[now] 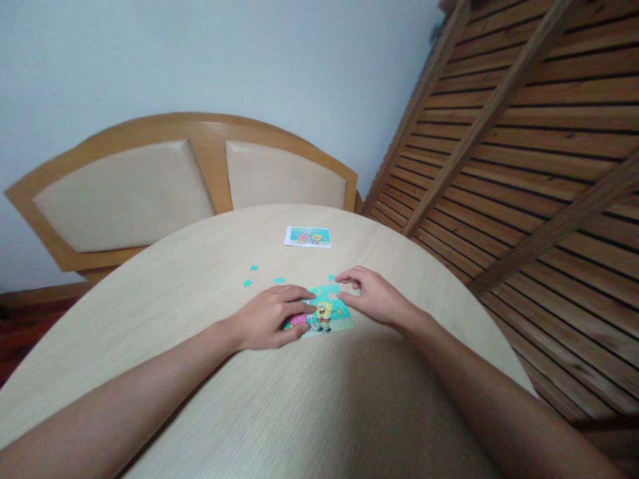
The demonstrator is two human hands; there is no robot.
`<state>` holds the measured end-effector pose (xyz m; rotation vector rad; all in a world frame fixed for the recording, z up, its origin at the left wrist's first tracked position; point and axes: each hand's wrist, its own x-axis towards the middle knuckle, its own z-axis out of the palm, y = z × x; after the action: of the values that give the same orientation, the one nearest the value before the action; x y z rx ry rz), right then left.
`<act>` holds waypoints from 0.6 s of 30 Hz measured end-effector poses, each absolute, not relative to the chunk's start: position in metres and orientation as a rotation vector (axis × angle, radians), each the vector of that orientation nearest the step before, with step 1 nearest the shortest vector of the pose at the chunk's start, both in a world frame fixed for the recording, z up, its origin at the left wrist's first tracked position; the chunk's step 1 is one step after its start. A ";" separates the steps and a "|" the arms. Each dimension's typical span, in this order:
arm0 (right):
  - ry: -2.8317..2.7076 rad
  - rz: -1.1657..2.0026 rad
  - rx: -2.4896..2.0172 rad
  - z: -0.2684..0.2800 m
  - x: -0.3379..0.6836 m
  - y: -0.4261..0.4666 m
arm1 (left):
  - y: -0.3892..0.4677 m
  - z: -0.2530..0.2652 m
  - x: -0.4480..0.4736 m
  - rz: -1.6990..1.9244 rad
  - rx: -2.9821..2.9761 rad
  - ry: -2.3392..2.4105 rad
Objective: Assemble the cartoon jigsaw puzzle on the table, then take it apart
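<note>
A mostly joined jigsaw puzzle (327, 326) lies on the round table, showing a yellow cartoon figure and part of a pink one on turquoise. Over its left side rests my left hand (272, 316), fingers spread flat and covering some of the picture. My right hand (372, 293) hovers at the upper right edge, thumb and fingers apart. Just off its index fingertip is a loose turquoise puzzle piece (331, 277); whether they touch I cannot tell. A table-coloured gap shows in the puzzle's upper right part.
Three more loose pieces, one at the back left (254, 268), another below it (247, 283) and a third (279, 280) beyond my left hand, lie on the table (200, 266). Farther back is a reference picture card (309, 237). A padded bench (124, 199) and slatted wooden screen (499, 166) stand behind.
</note>
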<state>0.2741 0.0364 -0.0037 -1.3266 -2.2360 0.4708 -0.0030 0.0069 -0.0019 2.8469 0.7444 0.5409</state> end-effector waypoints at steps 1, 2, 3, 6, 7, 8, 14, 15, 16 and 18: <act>-2.230 0.414 -1.324 -0.005 0.273 0.037 | 0.006 -0.001 -0.003 0.540 2.848 0.733; -2.234 0.353 -1.322 -0.007 0.273 0.038 | 0.006 -0.001 -0.002 0.538 2.849 0.723; -2.248 0.297 -1.322 -0.009 0.272 0.039 | 0.006 -0.001 -0.002 0.535 2.849 0.720; -2.328 0.203 -1.352 -0.013 0.272 0.042 | 0.004 0.000 -0.001 0.530 2.849 0.721; -2.348 0.194 -1.367 -0.014 0.272 0.043 | 0.004 0.000 0.000 0.533 2.848 0.723; -2.355 0.187 -1.386 -0.013 0.273 0.043 | 0.004 0.000 0.000 0.537 2.847 0.723; -2.302 0.145 -1.512 -0.006 0.280 0.046 | 0.005 0.000 -0.001 0.551 2.847 0.708; -2.299 0.138 -1.524 -0.006 0.281 0.046 | 0.005 0.000 0.000 0.555 2.846 0.709; -2.297 0.134 -1.530 -0.005 0.282 0.047 | 0.005 0.000 0.000 0.558 2.845 0.711; -2.287 0.144 -1.534 -0.006 0.285 0.048 | 0.005 -0.001 -0.001 0.559 2.846 0.711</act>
<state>0.2852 0.0479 -0.0057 -1.5336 -2.2865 0.1438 -0.0005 0.0050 -0.0005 2.8460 0.7112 0.5586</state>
